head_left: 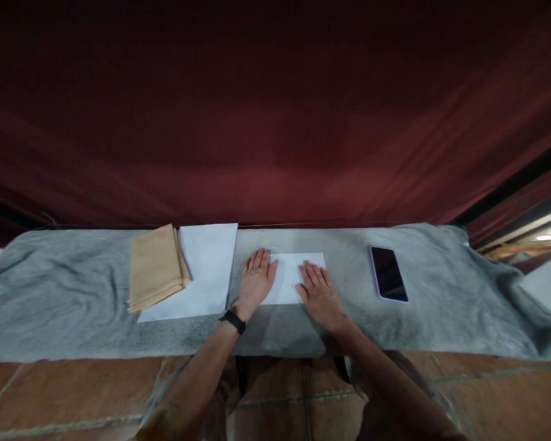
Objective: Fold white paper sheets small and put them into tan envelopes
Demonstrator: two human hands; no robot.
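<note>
I see left hand (257, 277) and right hand (319, 293) lying flat, grip spread, on the white paper (286, 280) over grey cloth (349, 269); unequal pressure could skew it. Whether it is folded, I cannot tell.

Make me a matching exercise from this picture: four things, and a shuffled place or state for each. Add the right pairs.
Things
1. Smartphone
2. Black wristband
3. Small white sheet
4. Brown paper stack

Places and states
A. Under the left hand and right hand
B. Partly over a larger white sheet
C. Dark screen facing up
D. Around the left wrist

Pairs: 1-C, 2-D, 3-A, 4-B
</note>
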